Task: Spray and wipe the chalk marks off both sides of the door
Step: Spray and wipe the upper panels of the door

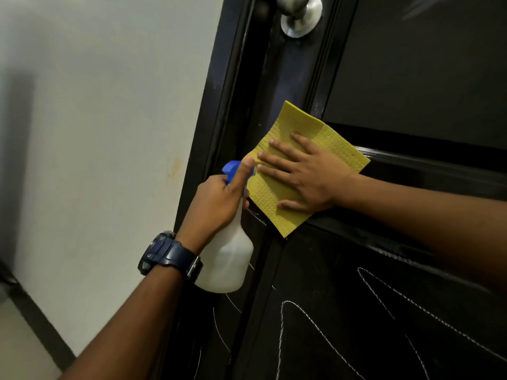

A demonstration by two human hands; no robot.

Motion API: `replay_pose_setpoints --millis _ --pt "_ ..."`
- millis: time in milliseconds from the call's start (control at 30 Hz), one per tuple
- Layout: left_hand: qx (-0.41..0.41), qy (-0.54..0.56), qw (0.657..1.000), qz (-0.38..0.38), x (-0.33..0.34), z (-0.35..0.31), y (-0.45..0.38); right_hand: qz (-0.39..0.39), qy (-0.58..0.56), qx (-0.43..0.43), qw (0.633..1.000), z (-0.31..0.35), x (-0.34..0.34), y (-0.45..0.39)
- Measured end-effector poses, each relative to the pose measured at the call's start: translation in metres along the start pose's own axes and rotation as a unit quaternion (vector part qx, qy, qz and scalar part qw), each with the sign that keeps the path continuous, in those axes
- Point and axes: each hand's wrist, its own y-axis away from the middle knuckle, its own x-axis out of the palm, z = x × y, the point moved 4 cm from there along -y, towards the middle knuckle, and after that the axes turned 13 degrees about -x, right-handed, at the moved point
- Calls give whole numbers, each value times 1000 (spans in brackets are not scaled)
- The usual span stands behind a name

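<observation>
Dim indoor light, glare streaks on glossy door [411, 78], soft edge blur

black panelled door [411, 86] is the work surface: yellow cloth [290, 187] flat against its mid rail, white chalk marks [315, 325] zigzag over the lower panel, faint smear at top right, possibly chalk, silver knob [300, 12] up top.

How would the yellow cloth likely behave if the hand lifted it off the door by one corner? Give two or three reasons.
The cloth would probably droop: it looks thin and already creases under the fingers. It is likely light, since the flat right hand alone pins it to the door. Its dimpled surface suggests it grips rather than slips.
</observation>
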Motion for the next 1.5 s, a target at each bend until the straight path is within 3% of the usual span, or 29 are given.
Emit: replay_pose_setpoints --millis 200,367,633,867,1100,1300,1500 --pt "2 6 1000 -12 -20 16 -12 57 -12 -102 993 -46 -10 -15" --pt "17 -5 1000 1 -24 20 -20 35 1 -57 998 -69 -17 -37" --pt "27 -32 999 9 -23 30 -22 -22 -10 123 992 0 0 -48" --pt "12 -45 999 -2 -29 24 -13 -11 -99 41 994 107 22 -51" --pt "3 -47 999 8 -22 23 -10 -22 13 -47 999 12 -5 -47" --pt "15 -36 999 2 -6 31 -14 -21 -6 172 985 -77 -20 -53" --pt "32 -43 998 16 4 47 -12 -47 9 317 947 -35 -14 -75"
